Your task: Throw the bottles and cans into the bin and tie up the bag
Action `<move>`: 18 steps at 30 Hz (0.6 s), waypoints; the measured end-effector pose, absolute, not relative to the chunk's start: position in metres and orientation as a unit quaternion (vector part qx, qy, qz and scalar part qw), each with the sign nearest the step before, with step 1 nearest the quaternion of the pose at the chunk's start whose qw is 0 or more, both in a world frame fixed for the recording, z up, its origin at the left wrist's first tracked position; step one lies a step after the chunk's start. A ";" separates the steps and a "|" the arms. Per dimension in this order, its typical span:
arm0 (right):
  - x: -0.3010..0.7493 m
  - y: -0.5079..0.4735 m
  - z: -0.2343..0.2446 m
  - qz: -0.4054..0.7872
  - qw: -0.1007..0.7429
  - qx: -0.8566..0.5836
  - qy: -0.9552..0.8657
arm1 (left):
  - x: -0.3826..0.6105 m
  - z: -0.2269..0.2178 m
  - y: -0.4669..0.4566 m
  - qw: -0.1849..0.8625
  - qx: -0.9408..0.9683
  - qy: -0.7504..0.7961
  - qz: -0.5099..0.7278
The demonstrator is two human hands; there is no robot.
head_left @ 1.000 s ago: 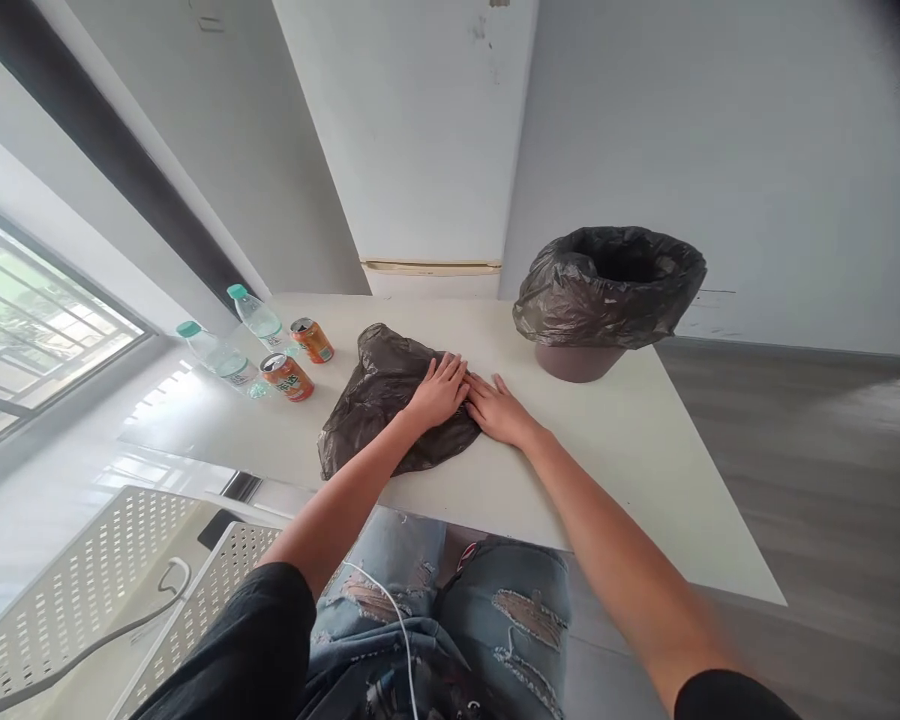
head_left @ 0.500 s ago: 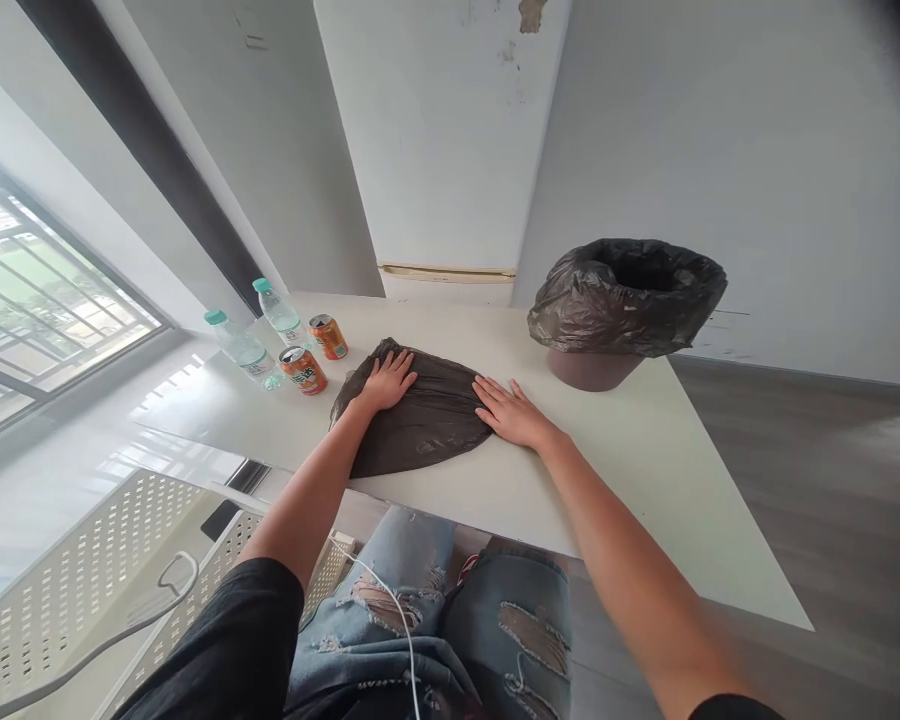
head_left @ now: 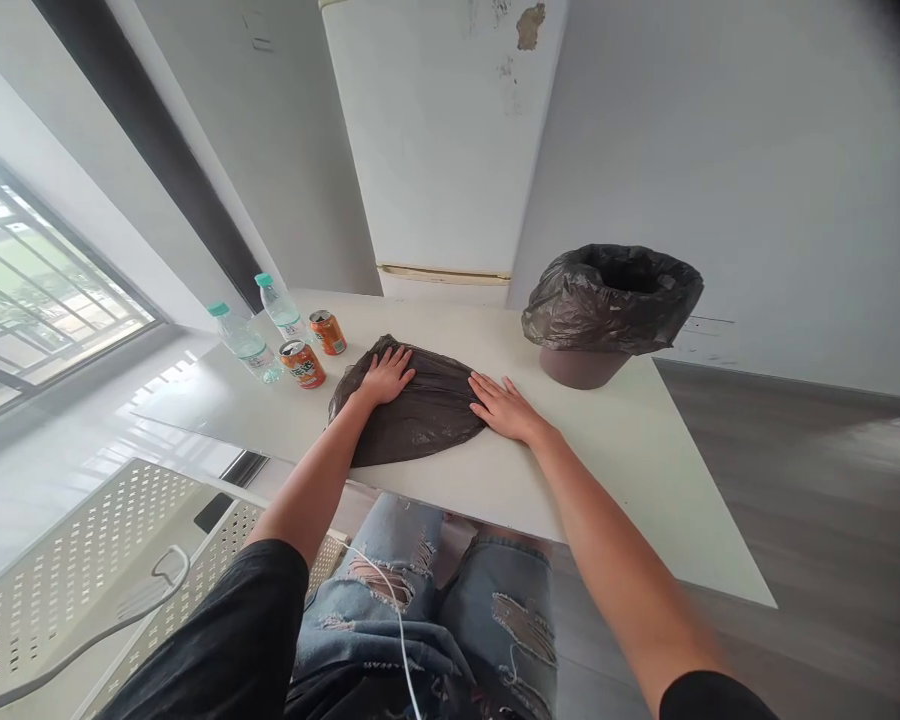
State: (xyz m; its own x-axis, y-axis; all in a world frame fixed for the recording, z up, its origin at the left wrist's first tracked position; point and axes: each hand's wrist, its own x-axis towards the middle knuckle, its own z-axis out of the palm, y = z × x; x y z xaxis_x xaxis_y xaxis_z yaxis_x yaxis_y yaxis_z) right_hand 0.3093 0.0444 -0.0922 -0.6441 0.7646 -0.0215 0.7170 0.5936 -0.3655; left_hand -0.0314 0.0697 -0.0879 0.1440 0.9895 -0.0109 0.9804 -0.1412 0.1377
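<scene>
A dark plastic bag (head_left: 420,415) lies flattened on the white table (head_left: 630,450) in front of me. My left hand (head_left: 384,376) rests flat on the bag's far left part, fingers spread. My right hand (head_left: 504,408) lies flat at the bag's right edge, fingers stretched out and partly on the table. Neither hand grips anything.
A brown bin lined with a dark bag (head_left: 607,305) stands at the table's back right. Two water bottles (head_left: 241,342) and two orange cans (head_left: 304,363) stand at the back left. A white fridge (head_left: 442,150) stands behind the table. A perforated white chair (head_left: 82,590) is at lower left.
My left hand slid leftward across the bag, away from the right hand, spreading the bag out flatter. The right hand stayed at the bag's right edge.
</scene>
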 end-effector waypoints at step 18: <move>0.312 0.046 -0.093 0.187 0.072 -0.411 -0.889 | -0.034 -0.090 0.071 0.057 0.755 0.652 0.040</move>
